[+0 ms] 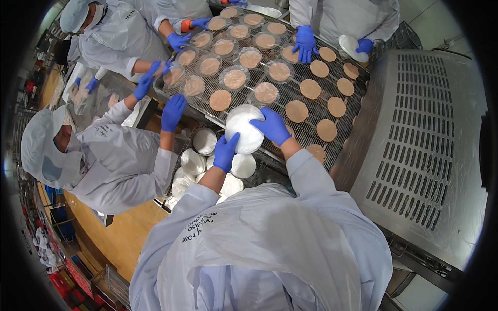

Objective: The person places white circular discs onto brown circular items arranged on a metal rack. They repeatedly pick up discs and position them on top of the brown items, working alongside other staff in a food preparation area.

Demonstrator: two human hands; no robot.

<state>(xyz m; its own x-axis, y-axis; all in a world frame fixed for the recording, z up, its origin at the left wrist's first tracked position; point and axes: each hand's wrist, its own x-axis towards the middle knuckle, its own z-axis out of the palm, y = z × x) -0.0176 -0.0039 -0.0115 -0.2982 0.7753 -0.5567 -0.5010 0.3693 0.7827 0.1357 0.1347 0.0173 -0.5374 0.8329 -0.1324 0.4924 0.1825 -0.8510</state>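
I'm holding a white round disc (244,129) between both gloved hands, just left of frame centre, at the near edge of the wire-mesh conveyor (358,103). My left hand (226,152) is gripping its lower-left rim, fingers curled up over the edge. My right hand (272,126) is lying on its upper-right face, fingers spread and pressing down; can't tell if the thumb is wrapping under. So the disc is sitting between the two grips, tilted slightly toward me. Stacks of similar white discs (205,141) are sitting directly below my left hand, lower left of the one I'm holding. Round brown patties (297,111) are lying in rows on the mesh just right of and above my right hand, nearest one almost touching my fingers. Other people's blue-gloved hands (173,112) are working the belt further left and at the top.
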